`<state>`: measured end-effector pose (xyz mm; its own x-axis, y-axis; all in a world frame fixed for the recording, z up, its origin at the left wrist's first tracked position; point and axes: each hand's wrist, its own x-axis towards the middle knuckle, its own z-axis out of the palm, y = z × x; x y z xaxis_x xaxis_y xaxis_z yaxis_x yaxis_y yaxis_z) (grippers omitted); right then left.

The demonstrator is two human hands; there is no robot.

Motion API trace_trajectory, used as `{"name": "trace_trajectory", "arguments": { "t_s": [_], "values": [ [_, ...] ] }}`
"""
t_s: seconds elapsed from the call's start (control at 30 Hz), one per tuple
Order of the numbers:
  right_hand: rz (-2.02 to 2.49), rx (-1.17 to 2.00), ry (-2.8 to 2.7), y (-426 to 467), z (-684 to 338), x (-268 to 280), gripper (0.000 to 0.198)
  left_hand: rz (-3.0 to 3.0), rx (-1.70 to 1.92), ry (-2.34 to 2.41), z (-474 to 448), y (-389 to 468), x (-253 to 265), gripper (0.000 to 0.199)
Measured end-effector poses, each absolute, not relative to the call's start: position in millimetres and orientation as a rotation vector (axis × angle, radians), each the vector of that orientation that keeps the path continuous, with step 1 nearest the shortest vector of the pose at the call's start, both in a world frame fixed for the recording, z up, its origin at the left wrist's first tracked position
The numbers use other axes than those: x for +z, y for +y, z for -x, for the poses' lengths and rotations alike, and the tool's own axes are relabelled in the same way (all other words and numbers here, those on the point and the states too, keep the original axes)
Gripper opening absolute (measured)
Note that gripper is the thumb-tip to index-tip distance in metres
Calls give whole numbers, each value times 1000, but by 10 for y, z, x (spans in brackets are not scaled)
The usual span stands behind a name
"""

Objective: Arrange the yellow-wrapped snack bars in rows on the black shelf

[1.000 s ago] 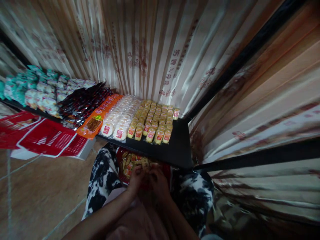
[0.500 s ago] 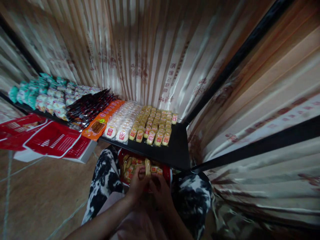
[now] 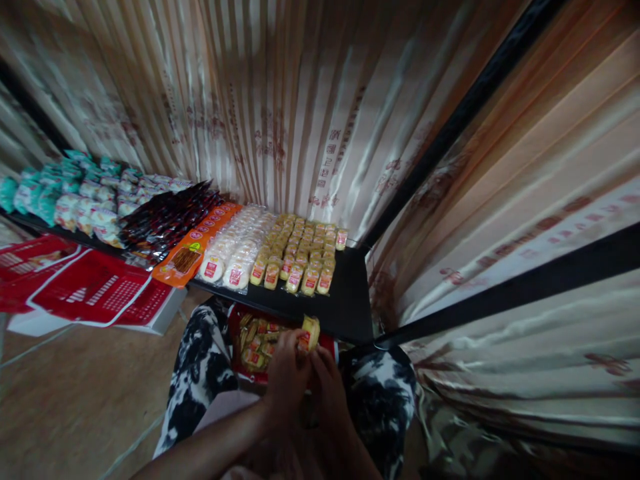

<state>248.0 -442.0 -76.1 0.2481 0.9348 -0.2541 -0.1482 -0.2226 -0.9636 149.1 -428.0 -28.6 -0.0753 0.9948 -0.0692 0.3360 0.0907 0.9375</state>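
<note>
A small yellow snack packet (image 3: 312, 329) with a red label stands between my hands, over a red bag of loose packets (image 3: 254, 358) of the same kind. My left hand (image 3: 290, 365) closes its fingers on the packet's left side. From the lower right, my right hand (image 3: 327, 375) grips near its bottom end; its fingertips are partly hidden. Just beyond lie rows of matching yellow packets (image 3: 300, 257) on a black shelf (image 3: 345, 293), their labels facing me.
Left of the yellow rows come clear-wrapped white round crackers (image 3: 237, 250), an orange packet (image 3: 193, 250), dark shiny packets (image 3: 167, 217) and white-and-green packets (image 3: 75, 190). A red bag (image 3: 100, 283) lies at the left. A pleated curtain (image 3: 280, 100) and black poles (image 3: 450, 140) enclose the shelf.
Both hands have shifted slightly right with the packet, whose labelled face has turned more into view. The camera view has swung a little to the right.
</note>
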Motion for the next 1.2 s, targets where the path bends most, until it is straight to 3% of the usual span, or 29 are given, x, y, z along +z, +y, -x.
{"name": "trace_trajectory", "arguments": {
  "t_s": [0.33, 0.47, 0.53, 0.7, 0.9, 1.03, 1.2],
  "values": [
    [1470, 1271, -878, -4212, -2723, -507, 38, -1494, 866, 1422, -1402, -3838, -236, 23],
    [1408, 1466, -934, -4173, -2940, -308, 36, -1413, 895, 1322, -1360, -3633, -123, 61],
    [1411, 1501, -948, -4167, -3037, -235, 36, -1380, 841, 1168, -1338, -3563, -88, 69],
    [1439, 1364, -842, -4112, -3096, -197, 42, -1144, 819, 1090, -1347, -3486, -162, 46],
    [1341, 1134, -561, -3900, -2895, -304, 67, -769, 986, 1209, -1591, -3482, -307, 49],
    [1361, 1035, -561, -3780, -2786, -401, 65, -686, 1056, 1246, -1827, -3434, -285, 42],
    [1429, 914, -606, -3606, -2847, -525, 58, -814, 950, 1238, -2008, -3343, -305, 19]
  ]
}}
